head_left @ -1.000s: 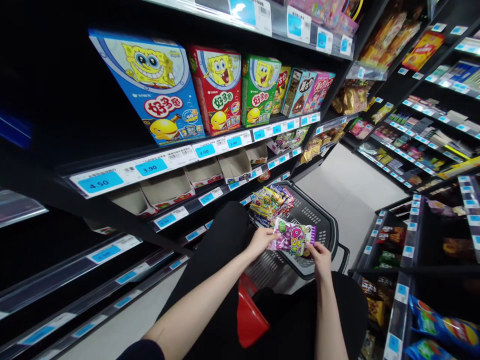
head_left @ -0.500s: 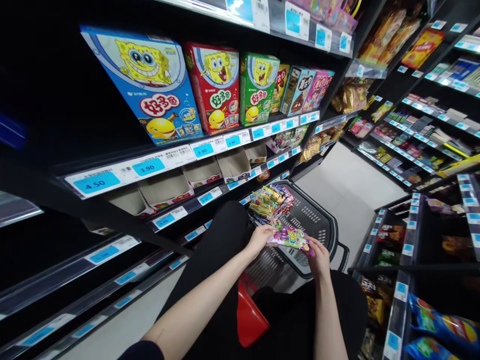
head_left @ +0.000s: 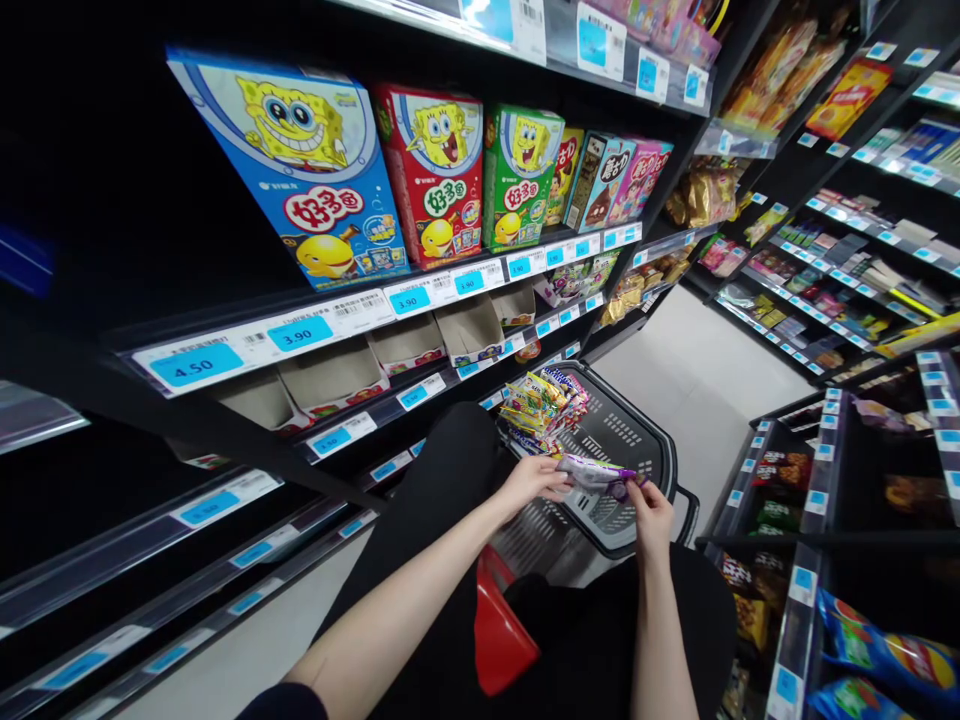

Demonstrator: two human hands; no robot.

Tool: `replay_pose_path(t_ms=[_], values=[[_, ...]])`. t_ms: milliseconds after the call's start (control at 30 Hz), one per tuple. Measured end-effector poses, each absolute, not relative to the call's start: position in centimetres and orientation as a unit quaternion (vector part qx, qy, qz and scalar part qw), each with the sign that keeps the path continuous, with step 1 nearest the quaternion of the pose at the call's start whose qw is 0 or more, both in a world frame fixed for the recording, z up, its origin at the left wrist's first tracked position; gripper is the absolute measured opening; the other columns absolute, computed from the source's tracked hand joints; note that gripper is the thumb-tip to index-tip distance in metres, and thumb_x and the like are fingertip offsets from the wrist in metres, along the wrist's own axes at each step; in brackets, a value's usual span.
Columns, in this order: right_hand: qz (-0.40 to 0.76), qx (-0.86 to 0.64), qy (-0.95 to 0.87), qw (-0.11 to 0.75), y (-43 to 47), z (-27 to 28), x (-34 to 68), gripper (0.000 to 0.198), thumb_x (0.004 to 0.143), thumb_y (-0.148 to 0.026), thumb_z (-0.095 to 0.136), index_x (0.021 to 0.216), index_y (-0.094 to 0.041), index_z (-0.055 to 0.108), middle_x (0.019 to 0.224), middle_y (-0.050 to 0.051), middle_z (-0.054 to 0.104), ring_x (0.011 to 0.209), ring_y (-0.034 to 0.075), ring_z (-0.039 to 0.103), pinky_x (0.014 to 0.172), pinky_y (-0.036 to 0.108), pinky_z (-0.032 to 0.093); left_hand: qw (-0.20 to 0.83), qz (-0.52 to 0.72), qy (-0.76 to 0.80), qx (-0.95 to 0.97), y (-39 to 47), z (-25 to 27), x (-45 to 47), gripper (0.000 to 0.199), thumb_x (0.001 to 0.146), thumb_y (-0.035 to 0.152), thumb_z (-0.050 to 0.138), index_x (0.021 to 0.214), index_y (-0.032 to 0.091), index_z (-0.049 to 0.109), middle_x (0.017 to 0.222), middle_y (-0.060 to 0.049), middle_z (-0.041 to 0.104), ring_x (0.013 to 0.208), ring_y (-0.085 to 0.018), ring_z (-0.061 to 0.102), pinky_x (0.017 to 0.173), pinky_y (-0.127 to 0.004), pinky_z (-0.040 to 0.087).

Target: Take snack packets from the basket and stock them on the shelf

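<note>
A purple candy packet [head_left: 596, 472] is stretched between my two hands, turned so that its edge and pale side face me. My left hand [head_left: 534, 480] grips its left end, and my right hand [head_left: 649, 508] pinches the right end. Beneath them stands a dark grey shopping basket [head_left: 652, 440] with a slotted bottom. A pile of colourful candy packets [head_left: 541, 405] lies at the basket's far left, just beyond my left hand.
To the left, a shelf holds a blue snack box [head_left: 315, 190], a red box [head_left: 435, 180] and a green box [head_left: 521, 180]. Cardboard trays [head_left: 337, 375] sit one shelf lower. A red object [head_left: 501, 630] is between my legs. Bagged snacks [head_left: 885, 640] fill shelves at the right.
The purple packet has been tilted from showing its printed front to showing its edge. My right hand has moved slightly right, and my left hand has shifted a little right too.
</note>
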State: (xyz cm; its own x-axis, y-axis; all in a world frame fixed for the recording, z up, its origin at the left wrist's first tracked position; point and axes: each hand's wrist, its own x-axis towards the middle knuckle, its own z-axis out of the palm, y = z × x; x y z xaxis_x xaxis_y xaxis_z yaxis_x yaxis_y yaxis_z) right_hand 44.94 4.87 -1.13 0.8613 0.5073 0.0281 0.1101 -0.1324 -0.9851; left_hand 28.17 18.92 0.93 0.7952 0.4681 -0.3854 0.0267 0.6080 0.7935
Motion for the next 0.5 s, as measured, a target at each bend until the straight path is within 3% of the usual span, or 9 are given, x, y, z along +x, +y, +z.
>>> replay_pose_path(t_ms=[100,233,367,500], values=[[0.144,-0.738,-0.237,0.615,5.2,-1.0,44.5,0.029,0.062,-0.042,0.065,0.071,-0.014,0.063,0.070,0.001,0.060,0.071,0.015,0.055,0.068,0.026,0.044,0.780,0.122,0.340,0.512,18.8,0.3,28.3,0.022,0.065,0.033,0.061,0.063,0.011,0.058,0.055,-0.003,0.063,0.049,-0.013,0.057,0.049,-0.025,0.045],[0.294,-0.677,-0.212,0.641,6.0,-1.1,43.1,0.043,0.063,-0.042,0.065,0.096,-0.016,0.058,0.087,0.005,0.065,0.079,0.018,0.059,0.074,0.031,0.046,0.666,0.158,0.395,0.613,19.0,-0.1,28.2,0.037,0.069,0.042,0.053,0.045,0.016,0.044,0.036,0.004,0.046,0.034,-0.007,0.040,0.041,-0.020,0.033],[0.374,-0.678,-0.222,0.592,6.4,-0.7,42.2,0.043,0.055,-0.034,0.073,0.090,-0.012,0.061,0.083,0.007,0.068,0.073,0.020,0.062,0.072,0.033,0.047,0.610,0.165,0.441,0.637,19.2,0.2,28.0,0.038,0.074,0.042,0.047,0.047,0.015,0.047,0.036,0.005,0.039,0.036,-0.008,0.038,0.043,-0.020,0.032],[0.292,-0.755,-0.290,0.511,8.1,1.3,42.8,0.034,0.059,-0.039,0.068,0.080,-0.011,0.065,0.071,0.006,0.069,0.065,0.021,0.061,0.063,0.030,0.046,0.561,0.171,0.470,0.660,18.7,0.6,27.6,0.034,0.076,0.040,0.044,0.063,0.013,0.058,0.049,-0.003,0.054,0.051,-0.016,0.053,0.055,-0.027,0.040]])
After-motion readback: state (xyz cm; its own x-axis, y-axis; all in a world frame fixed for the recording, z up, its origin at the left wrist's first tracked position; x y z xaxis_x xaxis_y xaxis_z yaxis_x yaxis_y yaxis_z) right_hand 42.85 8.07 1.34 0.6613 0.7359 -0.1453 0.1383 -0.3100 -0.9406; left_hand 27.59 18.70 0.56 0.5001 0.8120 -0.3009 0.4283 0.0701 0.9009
